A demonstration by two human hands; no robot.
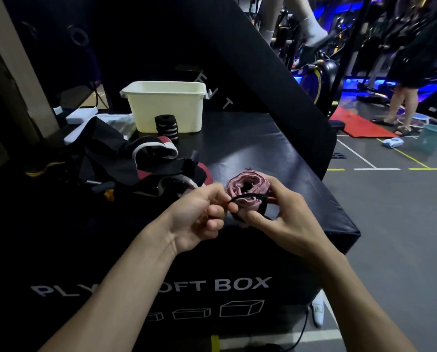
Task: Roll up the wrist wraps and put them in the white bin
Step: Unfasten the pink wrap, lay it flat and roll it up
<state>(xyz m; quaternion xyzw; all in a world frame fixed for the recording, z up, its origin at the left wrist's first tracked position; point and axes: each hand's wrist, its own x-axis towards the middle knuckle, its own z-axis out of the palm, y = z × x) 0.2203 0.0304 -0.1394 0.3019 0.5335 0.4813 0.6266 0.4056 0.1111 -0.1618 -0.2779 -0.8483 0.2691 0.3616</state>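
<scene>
A pink wrist wrap (248, 189), rolled into a coil, is held above the near right part of the black soft box (276, 158). My right hand (286, 214) cups the coil from the right and below. My left hand (199, 214) pinches the wrap's black strap end (248, 198), stretched across the coil's front. The white bin (165, 105) stands at the back of the box top. A rolled black and white wrap (166, 128) stands upright in front of the bin. A loose heap of black, red and white wraps (146, 163) lies left of my hands.
A tall black padded panel (250, 59) leans behind the box on the right. White objects (81, 116) lie at the back left. On the gym floor to the right are a red mat (357, 125), a teal bucket (434, 138), exercise bikes and a standing person's legs (403, 107).
</scene>
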